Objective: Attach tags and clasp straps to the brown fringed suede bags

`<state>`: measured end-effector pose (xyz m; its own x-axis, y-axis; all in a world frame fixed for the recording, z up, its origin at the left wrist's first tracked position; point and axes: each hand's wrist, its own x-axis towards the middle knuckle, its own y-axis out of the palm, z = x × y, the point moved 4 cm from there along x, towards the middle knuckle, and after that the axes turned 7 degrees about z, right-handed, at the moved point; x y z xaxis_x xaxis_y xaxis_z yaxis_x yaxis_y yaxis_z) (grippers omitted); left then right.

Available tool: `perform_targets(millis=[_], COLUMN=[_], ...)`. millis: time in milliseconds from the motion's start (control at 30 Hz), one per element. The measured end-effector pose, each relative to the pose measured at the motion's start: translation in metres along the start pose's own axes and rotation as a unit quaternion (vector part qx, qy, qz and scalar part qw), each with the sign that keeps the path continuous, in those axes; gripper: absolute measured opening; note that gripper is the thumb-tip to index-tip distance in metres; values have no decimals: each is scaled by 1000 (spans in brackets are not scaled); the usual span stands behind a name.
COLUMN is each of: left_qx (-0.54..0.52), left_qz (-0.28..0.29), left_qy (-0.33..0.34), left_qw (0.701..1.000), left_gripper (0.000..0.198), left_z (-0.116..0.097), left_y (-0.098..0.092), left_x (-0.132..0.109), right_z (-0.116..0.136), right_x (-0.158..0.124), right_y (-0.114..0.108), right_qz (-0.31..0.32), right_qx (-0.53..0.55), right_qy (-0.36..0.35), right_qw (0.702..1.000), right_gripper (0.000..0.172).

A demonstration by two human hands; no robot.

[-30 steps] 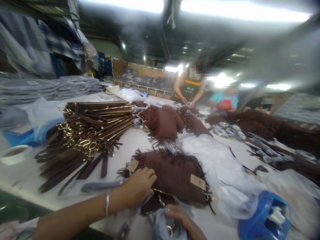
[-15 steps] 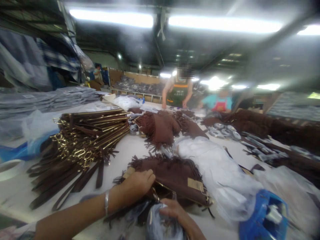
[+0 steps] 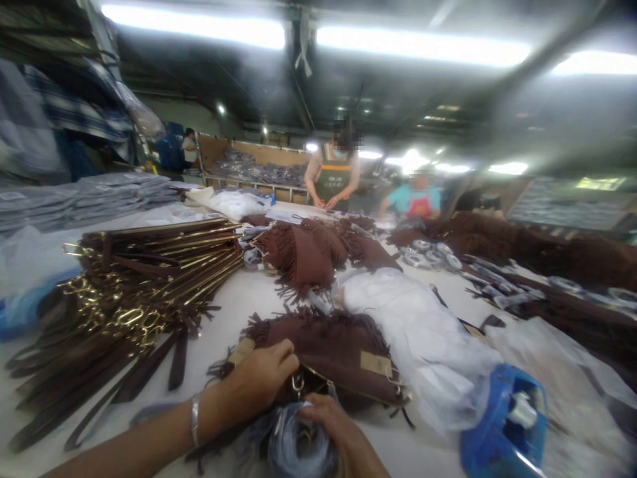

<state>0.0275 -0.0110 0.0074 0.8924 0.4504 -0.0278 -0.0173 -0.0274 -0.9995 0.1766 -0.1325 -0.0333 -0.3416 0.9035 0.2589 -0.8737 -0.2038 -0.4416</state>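
Fringed bag (image 3: 338, 342) at the table's (image 3: 249, 292) near edge, left hand (image 3: 259, 380) curled tight over its near corner, right hand (image 3: 334, 430) closed around a plastic-wrapped bundle (image 3: 293, 448) just below, straps (image 3: 134, 285) piled left.

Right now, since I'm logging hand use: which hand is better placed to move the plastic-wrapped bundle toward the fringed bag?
Right, probably: the right hand holds the bundle beside the fringed bag; the left hand grasps the bag's edge.
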Motion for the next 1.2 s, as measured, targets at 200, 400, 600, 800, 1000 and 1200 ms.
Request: perform_targets(millis=[200,400,600,800,1000,1200], left_qx=[-83,-119,-97,-101,-84,-80], left_qz=[-13,-9,9,-4,7,1], left_qy=[-78,-81,-77,-74,-46,-37], left_qw=[993,990,992,992,995,996], left_gripper=[43,33,28,31,24,21], left_z=[11,13,10,3,5,9], left_y=[10,4,7,23,31,36], left_x=[3,6,6,5,3,6], right_z=[17,9,-15,-30,-28,-36], right_x=[-2,-1,-14,-45,-27,-63], right_y=[-15,-1,21,4,8,-34], right_qz=[-91,-117,-184,-333,-276,-248], right_qx=[112,107,-189,-311,-430,-547], right_qy=[130,113,60,166,202,251], right_qw=[981,981,963,875,836,759], right_gripper=[59,57,60,41,44,46])
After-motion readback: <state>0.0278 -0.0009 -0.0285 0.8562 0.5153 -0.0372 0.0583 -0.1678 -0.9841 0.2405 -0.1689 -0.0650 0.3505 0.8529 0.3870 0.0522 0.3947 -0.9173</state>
